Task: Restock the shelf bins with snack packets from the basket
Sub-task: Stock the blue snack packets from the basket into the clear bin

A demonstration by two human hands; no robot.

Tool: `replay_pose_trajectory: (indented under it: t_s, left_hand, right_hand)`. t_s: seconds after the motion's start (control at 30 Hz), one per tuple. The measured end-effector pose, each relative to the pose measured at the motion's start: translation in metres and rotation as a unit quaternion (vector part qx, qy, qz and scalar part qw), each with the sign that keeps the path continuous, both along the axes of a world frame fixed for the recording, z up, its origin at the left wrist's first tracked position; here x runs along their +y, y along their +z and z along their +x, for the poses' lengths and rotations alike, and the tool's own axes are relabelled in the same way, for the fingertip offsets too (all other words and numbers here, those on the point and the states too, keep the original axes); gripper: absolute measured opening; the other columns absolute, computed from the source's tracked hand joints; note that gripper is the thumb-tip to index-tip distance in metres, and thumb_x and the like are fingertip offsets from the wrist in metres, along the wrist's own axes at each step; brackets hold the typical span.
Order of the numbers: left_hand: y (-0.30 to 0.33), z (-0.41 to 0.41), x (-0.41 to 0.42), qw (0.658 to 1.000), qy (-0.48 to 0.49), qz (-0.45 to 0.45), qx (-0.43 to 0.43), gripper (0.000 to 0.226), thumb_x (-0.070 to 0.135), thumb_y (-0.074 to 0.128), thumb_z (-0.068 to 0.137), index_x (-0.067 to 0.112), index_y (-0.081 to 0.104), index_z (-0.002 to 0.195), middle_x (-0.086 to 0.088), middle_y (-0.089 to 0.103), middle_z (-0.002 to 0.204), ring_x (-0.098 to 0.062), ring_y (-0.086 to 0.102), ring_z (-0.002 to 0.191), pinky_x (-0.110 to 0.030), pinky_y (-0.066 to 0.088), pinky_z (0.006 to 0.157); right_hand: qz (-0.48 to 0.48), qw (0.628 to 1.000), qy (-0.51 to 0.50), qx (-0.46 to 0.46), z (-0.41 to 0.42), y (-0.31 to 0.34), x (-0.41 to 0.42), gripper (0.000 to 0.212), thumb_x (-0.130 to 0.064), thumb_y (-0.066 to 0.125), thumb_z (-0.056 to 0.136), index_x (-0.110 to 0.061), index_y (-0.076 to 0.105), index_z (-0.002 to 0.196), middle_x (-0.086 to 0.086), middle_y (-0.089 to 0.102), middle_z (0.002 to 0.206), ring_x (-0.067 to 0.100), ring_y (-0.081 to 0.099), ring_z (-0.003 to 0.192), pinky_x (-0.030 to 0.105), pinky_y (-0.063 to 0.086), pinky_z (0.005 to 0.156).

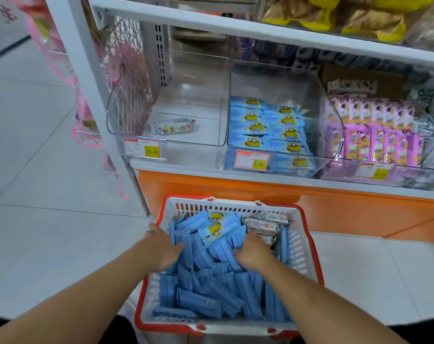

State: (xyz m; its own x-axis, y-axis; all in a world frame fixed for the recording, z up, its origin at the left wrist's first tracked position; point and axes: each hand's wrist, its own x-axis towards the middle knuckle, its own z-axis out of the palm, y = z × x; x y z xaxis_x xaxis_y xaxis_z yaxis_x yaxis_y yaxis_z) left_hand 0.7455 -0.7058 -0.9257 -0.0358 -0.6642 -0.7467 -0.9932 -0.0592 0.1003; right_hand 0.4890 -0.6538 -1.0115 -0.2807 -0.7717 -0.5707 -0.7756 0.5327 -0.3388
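A white basket with a red rim (310,247) stands on the floor below the shelf, full of blue snack packets (211,289) and a few white packets (263,225) at its far right. My left hand (161,247) reaches into the left side of the pile, fingers buried among the blue packets. On the right side of the pile my right hand (253,252) digs in with its fingers curled into the packets. The middle clear bin (325,100) on the shelf holds matching blue packets (268,127). The left clear bin (126,100) holds one single packet (173,126).
A third bin to the right holds purple packets (379,130). Price tags (252,161) hang on the bin fronts. The shelf above (235,28) overhangs the bins and carries yellow bags (335,16). An orange base panel (310,209) runs behind the basket. Tiled floor (49,194) lies left.
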Motion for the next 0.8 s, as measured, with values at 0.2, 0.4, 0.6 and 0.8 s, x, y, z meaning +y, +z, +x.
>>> replay_pose_trajectory:
  t_s: [0.2, 0.4, 0.6, 0.8]
  left_hand:
    - [0.003, -0.003, -0.012, 0.995, -0.09, 0.028, -0.036, 0.09, 0.068, 0.02, 0.102, -0.005, 0.032, 0.154, -0.033, 0.011, 0.162, -0.036, 0.046, 0.136, -0.044, 0.037, 0.116]
    - [0.049, -0.016, -0.03, 0.974, -0.199, -0.069, -0.081, 0.026, 0.026, 0.045, 0.098, 0.017, 0.06, 0.118, -0.003, 0.058, 0.12, -0.021, 0.058, 0.098, -0.04, 0.054, 0.092]
    - [0.119, -0.046, -0.036, 0.949, -0.162, -0.07, 0.259, 0.026, 0.038, 0.05, 0.103, 0.02, 0.061, 0.118, -0.004, 0.07, 0.107, -0.017, 0.063, 0.079, -0.038, 0.056, 0.08]
    - [0.155, -0.065, -0.016, 0.833, 0.049, 0.091, 0.543, 0.04, 0.011, 0.076, 0.092, 0.011, 0.065, 0.13, -0.004, 0.071, 0.125, -0.021, 0.072, 0.109, -0.038, 0.063, 0.084]
  right_hand:
    - [-0.049, 0.998, 0.024, -0.019, -0.004, 0.007, -0.002, 0.013, -0.028, 0.071, 0.09, -0.02, 0.062, 0.096, -0.001, 0.066, 0.091, 0.019, 0.067, 0.084, 0.036, 0.059, 0.072]
    - [-0.059, 0.988, 0.118, -0.084, -0.02, 0.1, -0.026, 0.022, -0.027, 0.084, 0.085, -0.025, 0.072, 0.103, -0.012, 0.069, 0.095, 0.004, 0.064, 0.083, 0.027, 0.054, 0.074]
    - [-0.169, 0.946, 0.186, -0.206, -0.019, 0.218, -0.015, 0.026, -0.003, 0.084, 0.082, -0.024, 0.077, 0.095, -0.005, 0.074, 0.096, 0.02, 0.07, 0.089, 0.041, 0.056, 0.082]
    - [-0.181, 0.907, 0.168, -0.34, -0.039, 0.267, 0.007, 0.042, 0.005, 0.076, 0.079, -0.011, 0.071, 0.117, 0.002, 0.07, 0.132, 0.018, 0.064, 0.129, 0.053, 0.05, 0.11]
